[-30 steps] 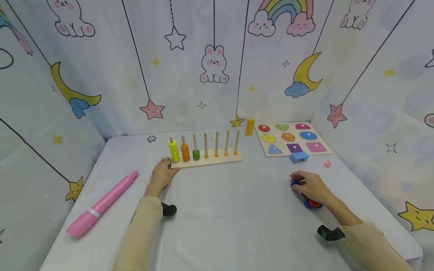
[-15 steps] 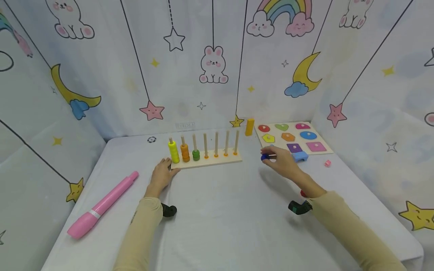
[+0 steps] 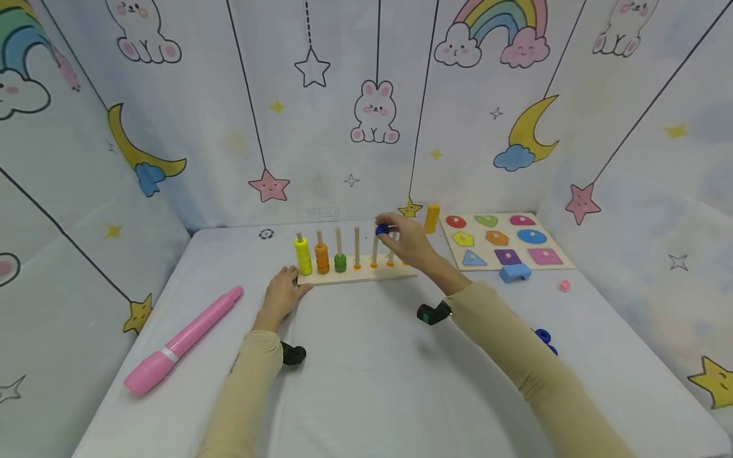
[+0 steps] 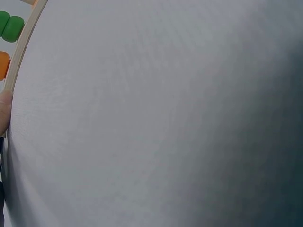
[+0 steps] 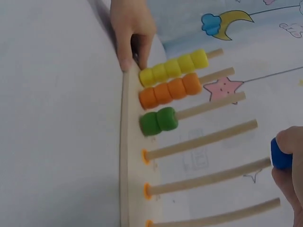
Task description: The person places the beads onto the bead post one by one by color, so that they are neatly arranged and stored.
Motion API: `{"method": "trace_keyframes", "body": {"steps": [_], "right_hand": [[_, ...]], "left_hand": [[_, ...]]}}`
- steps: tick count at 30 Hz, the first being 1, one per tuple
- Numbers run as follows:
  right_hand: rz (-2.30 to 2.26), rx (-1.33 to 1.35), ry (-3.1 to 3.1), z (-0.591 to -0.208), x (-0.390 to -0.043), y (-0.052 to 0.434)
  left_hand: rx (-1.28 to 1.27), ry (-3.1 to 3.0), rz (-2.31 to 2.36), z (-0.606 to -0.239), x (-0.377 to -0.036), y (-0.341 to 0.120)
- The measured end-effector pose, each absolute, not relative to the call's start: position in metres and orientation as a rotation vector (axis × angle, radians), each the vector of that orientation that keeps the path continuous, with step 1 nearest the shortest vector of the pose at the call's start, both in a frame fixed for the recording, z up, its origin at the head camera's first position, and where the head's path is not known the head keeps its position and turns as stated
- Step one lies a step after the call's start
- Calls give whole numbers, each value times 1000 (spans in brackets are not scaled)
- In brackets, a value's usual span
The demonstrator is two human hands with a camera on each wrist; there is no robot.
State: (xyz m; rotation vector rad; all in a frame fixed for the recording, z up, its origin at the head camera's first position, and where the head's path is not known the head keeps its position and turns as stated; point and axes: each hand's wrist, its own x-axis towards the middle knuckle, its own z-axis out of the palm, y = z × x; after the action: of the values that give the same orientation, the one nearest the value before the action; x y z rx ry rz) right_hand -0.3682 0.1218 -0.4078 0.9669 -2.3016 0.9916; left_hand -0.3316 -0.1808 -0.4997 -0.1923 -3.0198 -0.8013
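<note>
A wooden peg board (image 3: 338, 278) with upright pegs stands at the table's far side. Yellow beads (image 3: 303, 257), orange beads (image 3: 322, 259) and green beads (image 3: 340, 263) fill its three left pegs. My left hand (image 3: 280, 296) grips the board's left end, its thumb (image 4: 4, 111) along the front edge. My right hand (image 3: 417, 247) pinches a blue bead (image 3: 382, 229) between thumb and fingers. In the right wrist view, the blue bead (image 5: 281, 154) is at the tip of a bare peg (image 5: 213, 178), the second past the green beads; whether it is threaded I cannot tell.
Loose blue beads (image 3: 543, 335) lie at the right, partly behind my right sleeve. A shape puzzle board (image 3: 504, 257), a yellow block (image 3: 432, 219), a blue arch block (image 3: 515, 273) and a small pink piece (image 3: 564, 285) sit back right. A pink tube-shaped object (image 3: 183, 340) lies left.
My right hand has picked up the blue bead from the pile at the right and carried it left to the pegs. My left hand stays on the board's end. The head view has shifted slightly.
</note>
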Motion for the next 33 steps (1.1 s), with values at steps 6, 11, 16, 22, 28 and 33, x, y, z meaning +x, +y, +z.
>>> {"method": "trace_keyframes", "body": {"steps": [6,11,16,22,28,33], "right_hand": [[941,978,-2314,-406,-382,93],[931,987,-2360,-406,-387,80],[892,982,-2425,-404,-390,74],[877,949,-2392,-405,-387,81],[913,947,-2260,-410,-375,111],[945,975,-2213,-420,-356,155]], "left_hand": [[-172,-3022,-797,-503,-333,-180],[-172,-3012,-788,-502,-332,-179],[-152,-3009,-799,-502,-332,-179],[-155,-3017,-783,-501,-334,-178],[-174,-3001,-798,-501,-333,-178],[-203,-2986,-793,-502,-333,-179]]}}
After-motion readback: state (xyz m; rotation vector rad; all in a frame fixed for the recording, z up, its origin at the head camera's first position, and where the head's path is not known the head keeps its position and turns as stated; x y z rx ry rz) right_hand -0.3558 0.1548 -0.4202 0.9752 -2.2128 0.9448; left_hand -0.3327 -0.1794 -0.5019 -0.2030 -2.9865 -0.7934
